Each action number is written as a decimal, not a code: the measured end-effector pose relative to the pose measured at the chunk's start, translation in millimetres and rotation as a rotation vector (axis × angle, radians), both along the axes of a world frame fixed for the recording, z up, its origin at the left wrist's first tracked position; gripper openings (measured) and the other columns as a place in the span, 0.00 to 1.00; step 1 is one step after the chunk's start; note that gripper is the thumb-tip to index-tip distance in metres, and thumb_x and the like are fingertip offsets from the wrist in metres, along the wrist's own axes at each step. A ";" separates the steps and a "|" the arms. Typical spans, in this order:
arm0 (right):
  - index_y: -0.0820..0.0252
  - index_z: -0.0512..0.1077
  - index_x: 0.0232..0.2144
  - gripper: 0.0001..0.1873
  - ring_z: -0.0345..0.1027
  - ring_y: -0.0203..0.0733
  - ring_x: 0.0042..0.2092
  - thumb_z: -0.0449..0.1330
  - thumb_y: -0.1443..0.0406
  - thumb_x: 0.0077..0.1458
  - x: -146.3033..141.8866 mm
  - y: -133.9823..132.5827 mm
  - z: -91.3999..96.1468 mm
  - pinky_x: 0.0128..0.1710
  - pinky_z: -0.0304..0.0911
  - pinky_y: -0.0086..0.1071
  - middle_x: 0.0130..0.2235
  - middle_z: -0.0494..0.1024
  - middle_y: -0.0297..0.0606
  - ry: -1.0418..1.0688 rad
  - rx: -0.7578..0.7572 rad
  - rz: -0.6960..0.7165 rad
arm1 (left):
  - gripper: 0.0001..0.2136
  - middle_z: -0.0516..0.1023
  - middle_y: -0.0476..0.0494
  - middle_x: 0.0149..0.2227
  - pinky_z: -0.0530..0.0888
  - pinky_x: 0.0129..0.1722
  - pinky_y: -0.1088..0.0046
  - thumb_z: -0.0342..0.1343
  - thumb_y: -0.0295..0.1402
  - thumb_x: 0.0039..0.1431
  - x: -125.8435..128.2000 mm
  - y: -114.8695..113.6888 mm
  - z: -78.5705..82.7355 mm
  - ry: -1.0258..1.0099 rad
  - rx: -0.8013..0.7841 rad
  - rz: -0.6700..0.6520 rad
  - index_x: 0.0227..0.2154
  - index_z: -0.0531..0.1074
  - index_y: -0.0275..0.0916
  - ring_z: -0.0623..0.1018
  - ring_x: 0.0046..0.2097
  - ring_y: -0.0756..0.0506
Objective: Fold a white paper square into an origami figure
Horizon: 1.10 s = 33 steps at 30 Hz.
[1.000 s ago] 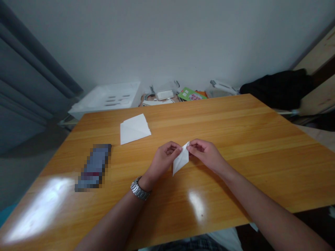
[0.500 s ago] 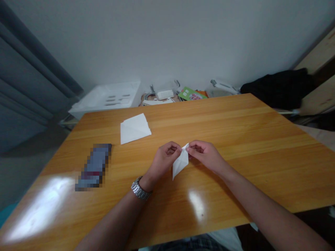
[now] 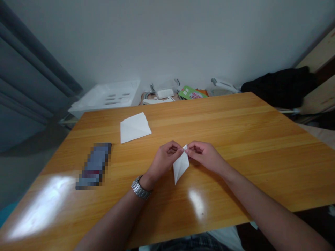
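Observation:
A small piece of folded white paper [image 3: 181, 166] hangs between my hands over the wooden table [image 3: 222, 125], its narrow point turned down toward me. My left hand [image 3: 167, 157] pinches its upper left edge between thumb and forefinger. From the other side, my right hand [image 3: 202, 153] grips the upper right edge in the same kind of pinch. A small tip of the paper sticks up between the two sets of fingers. The thumbs nearly meet and cover part of the folds. A metal watch [image 3: 140, 188] circles my left wrist.
White paper sheets [image 3: 134, 128] lie toward the back left of the table. A phone-like object [image 3: 94, 165], blurred out, rests at the left. Behind the far edge are a white plastic tray [image 3: 110, 92], a green booklet [image 3: 192, 92] and a dark cloth [image 3: 277, 87].
The folded paper has turned slightly between my fingers, so its lower point sits a little lower and further right and more of its face shows. Both hands have drawn slightly closer together.

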State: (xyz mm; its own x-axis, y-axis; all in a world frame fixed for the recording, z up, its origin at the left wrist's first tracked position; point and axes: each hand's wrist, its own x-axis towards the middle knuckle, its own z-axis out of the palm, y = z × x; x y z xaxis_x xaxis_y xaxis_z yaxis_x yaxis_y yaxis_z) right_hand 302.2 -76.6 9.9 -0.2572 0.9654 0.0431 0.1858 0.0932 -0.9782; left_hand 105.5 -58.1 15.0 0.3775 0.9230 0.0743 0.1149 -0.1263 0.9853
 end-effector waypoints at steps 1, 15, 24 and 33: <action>0.59 0.74 0.32 0.12 0.70 0.39 0.33 0.62 0.56 0.60 0.1 -0.1 0.3 0.34 0.63 0.30 0.31 0.77 0.35 -0.001 0.003 0.001 | 0.14 0.78 0.46 0.31 0.72 0.35 0.74 0.62 0.43 0.60 0.1 -0.1 -0.1 -0.001 -0.004 -0.001 0.32 0.74 0.36 0.76 0.33 0.49; 0.60 0.75 0.33 0.16 0.68 0.39 0.33 0.62 0.53 0.59 -1.2 -1.7 2.3 0.34 0.62 0.31 0.31 0.76 0.35 -0.025 -0.048 0.055 | 0.13 0.80 0.43 0.34 0.74 0.38 0.72 0.65 0.42 0.57 1.3 2.3 -3.6 -0.052 -0.083 0.045 0.33 0.76 0.35 0.78 0.35 0.47; 0.61 0.77 0.32 0.18 0.66 0.39 0.30 0.66 0.51 0.55 -11.5 -7.3 -5.1 0.29 0.60 0.31 0.30 0.76 0.36 -0.046 -0.122 0.111 | 0.13 0.79 0.45 0.33 0.74 0.37 0.72 0.64 0.42 0.57 3.4 2.2 -4.5 -0.080 -0.071 0.113 0.33 0.75 0.36 0.77 0.35 0.47; 0.60 0.75 0.34 0.13 0.66 0.39 0.32 0.63 0.56 0.58 -9.4 -6.6 -8.9 0.32 0.61 0.31 0.32 0.76 0.35 -0.074 -0.102 0.149 | 0.13 0.79 0.45 0.34 0.73 0.39 0.73 0.65 0.42 0.57 -0.1 3.8 -2.1 -0.106 -0.108 0.100 0.33 0.76 0.36 0.77 0.36 0.48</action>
